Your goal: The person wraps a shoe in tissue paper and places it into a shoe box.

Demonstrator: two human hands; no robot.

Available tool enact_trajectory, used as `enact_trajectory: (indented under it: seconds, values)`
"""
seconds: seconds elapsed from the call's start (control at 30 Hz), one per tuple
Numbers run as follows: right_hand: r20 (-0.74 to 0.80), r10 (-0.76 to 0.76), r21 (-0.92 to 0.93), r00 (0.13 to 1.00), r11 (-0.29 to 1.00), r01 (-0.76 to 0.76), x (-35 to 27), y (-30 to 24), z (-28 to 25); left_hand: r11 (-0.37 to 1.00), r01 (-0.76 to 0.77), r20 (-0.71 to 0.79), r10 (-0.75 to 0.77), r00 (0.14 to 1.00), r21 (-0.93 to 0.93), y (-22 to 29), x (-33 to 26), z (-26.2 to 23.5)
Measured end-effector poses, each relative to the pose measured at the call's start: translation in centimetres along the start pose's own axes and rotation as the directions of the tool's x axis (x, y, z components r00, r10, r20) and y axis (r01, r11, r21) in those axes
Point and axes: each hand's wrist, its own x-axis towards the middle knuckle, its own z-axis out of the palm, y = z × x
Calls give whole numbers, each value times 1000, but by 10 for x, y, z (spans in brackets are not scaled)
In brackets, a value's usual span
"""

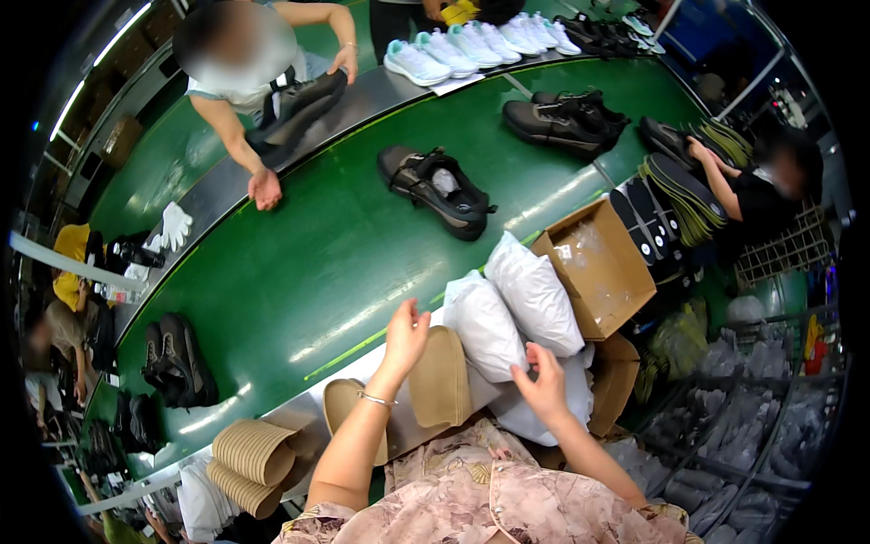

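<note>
My left hand (pixel 406 340) is raised at the belt's near edge, fingers loosely bent and apart, with nothing seen in it. Just to its right lies a tan cardboard shoe insert (pixel 438 381); a second tan insert (pixel 343 403) is partly hidden behind my left forearm. My right hand (pixel 544 385) has its thumb and fingers spread beside the lower end of a stuffed white plastic bag (pixel 483 326); whether it touches the bag I cannot tell. Another stuffed white bag (pixel 536 295) leans alongside, farther right.
A green conveyor belt (pixel 299 299) carries dark shoes (pixel 435 190), with more shoes (pixel 566 122) farther right. An open cardboard box (pixel 598 267) stands right of the bags. Ribbed tan inserts (pixel 254 453) are stacked at lower left. Across the belt a person holds a dark shoe (pixel 304 113).
</note>
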Motion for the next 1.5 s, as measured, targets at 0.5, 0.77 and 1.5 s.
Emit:
enact_trajectory:
  seconds: [0.5, 0.77, 1.5]
  values:
    - [-95, 128, 2, 987, 992, -129, -35, 36, 40, 998, 42, 234, -51, 971, 42, 10, -25, 70]
    - [-221, -11, -37, 975, 999, 3, -31, 6, 25, 992, 54, 83, -44, 996, -116, 41, -29, 66]
    - [498, -1, 653, 867, 658, -375, 99, -54, -14, 240, 475, 457, -132, 880, -846, 110, 42, -4]
